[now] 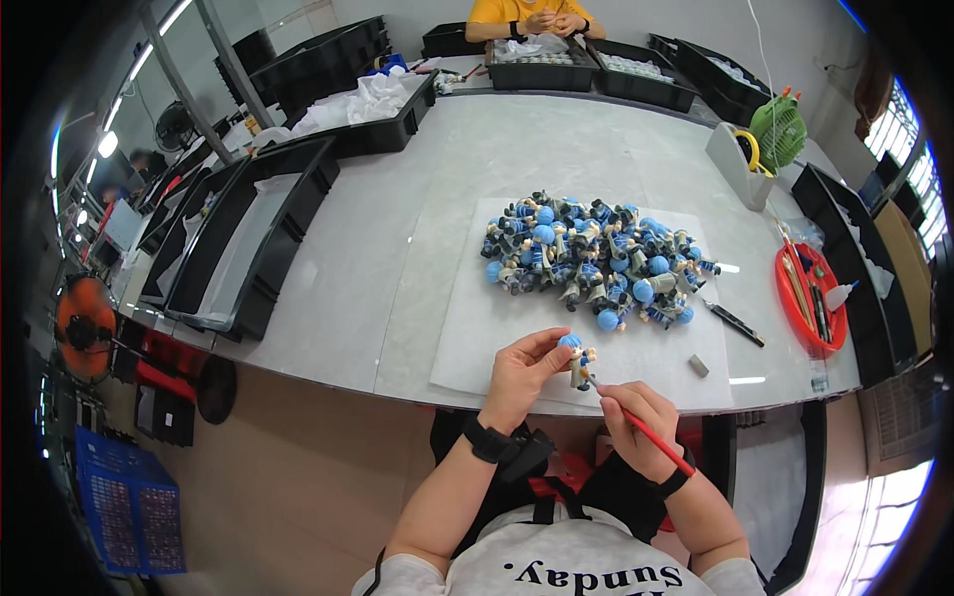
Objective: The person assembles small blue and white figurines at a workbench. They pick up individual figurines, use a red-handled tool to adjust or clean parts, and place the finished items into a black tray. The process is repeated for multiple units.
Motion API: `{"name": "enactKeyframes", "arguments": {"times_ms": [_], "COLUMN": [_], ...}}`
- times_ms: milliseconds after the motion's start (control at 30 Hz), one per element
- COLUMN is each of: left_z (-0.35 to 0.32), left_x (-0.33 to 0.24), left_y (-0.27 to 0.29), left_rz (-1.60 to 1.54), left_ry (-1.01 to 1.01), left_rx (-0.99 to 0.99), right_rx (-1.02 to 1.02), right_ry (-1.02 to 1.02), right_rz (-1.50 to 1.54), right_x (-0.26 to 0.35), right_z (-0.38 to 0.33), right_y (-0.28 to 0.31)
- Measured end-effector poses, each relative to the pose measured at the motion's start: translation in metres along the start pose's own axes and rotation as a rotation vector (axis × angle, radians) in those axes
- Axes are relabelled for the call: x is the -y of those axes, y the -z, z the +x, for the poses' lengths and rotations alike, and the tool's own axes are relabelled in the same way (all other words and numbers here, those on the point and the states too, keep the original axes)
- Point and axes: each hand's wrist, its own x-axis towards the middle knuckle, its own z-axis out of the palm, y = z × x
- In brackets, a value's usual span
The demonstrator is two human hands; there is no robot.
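Workroom with pale walls; one large, glossy, light grey table, curved at its edges by the lens. Across the far side: one co-worker in a yellow shirt, hands together above a black tray of pale items. Along the left side of the table: long black trays, one lined with white sheet, another, farther back, heaped with white wrapping. On the floor, left: an orange fan and a blue crate. On the table before me: one white mat, bearing a heap of small figures, blue-haired, in blue, black and grey-green, lying jumbled beyond my hands. Right of the heap: one black pen-shaped tool, lying aslant; nearer me, one small grey block. Farther right: one red basket of slender tools, with a small white bottle at its right side. In my left hand: one blue-haired figure, pinched upright between thumb and fingers above the near edge of the mat. In my right hand: one slim red-handled tool, grasped like a pencil, its tip at the lower part of the figure; whether they touch, I cannot tell.
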Motion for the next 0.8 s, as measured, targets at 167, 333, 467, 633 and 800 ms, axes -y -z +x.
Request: {"name": "enactKeyframes", "arguments": {"times_ms": [167,333,467,633,800], "left_z": [0.0,-0.001,-0.001,0.003,-0.002], "left_x": [0.001,-0.001,-0.001,0.002,-0.005], "left_y": [0.0,0.002,0.005,0.0,-0.001], "left_rz": [0.01,0.029,0.04,0.056,0.091], "left_ry": [0.003,0.01,0.028,0.057,0.036], "left_rx": [-0.012,0.002,-0.008,-0.015,-0.055], "right_rx": [-0.084,-0.076,-0.183,-0.185,-0.396], "right_ry": [0.008,-0.053,0.005,-0.049,-0.147], "right_rz": [0.009,0.048,-0.11,-0.291,-0.31], "right_x": [0.001,0.001,-0.007,-0.028,-0.043], "right_z": [0.003,-0.004,-0.007,-0.006,-0.002], "right_y": [-0.002,0.006,0.026,0.086,0.14]}}
